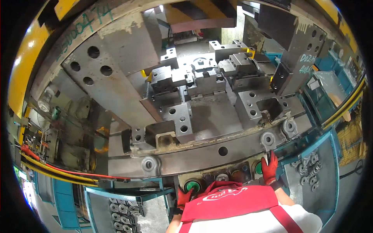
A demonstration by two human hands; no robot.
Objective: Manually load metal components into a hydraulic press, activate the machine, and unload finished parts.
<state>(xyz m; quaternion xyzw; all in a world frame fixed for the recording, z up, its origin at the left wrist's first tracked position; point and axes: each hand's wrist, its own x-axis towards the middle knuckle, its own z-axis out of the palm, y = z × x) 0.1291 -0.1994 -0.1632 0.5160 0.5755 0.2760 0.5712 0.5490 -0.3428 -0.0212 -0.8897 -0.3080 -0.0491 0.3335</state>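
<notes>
My left hand (182, 199), in a red glove, is at the left green push button (192, 186) of the control panel, a finger reaching onto it. Red apron cloth covers part of this hand. My right hand (271, 170), also red-gloved, is beside the right green button (258, 167), its fingers pointing up toward the press. A pale, narrow, pointed thing (266, 158) shows between those fingers; its kind is unclear. Just beyond it, a grey ring-shaped metal part (267, 139) lies on the press ledge. A similar part (290, 127) sits to its right, another ring-shaped part (149, 165) at the left.
Ahead stands the press, with steel die blocks (208, 83) under bright light and heavy upright plates (110, 73) at the sides. Blue-framed trays hold several metal parts at left (124, 213) and right (311, 169). A yellow rail (345, 106) runs along the right.
</notes>
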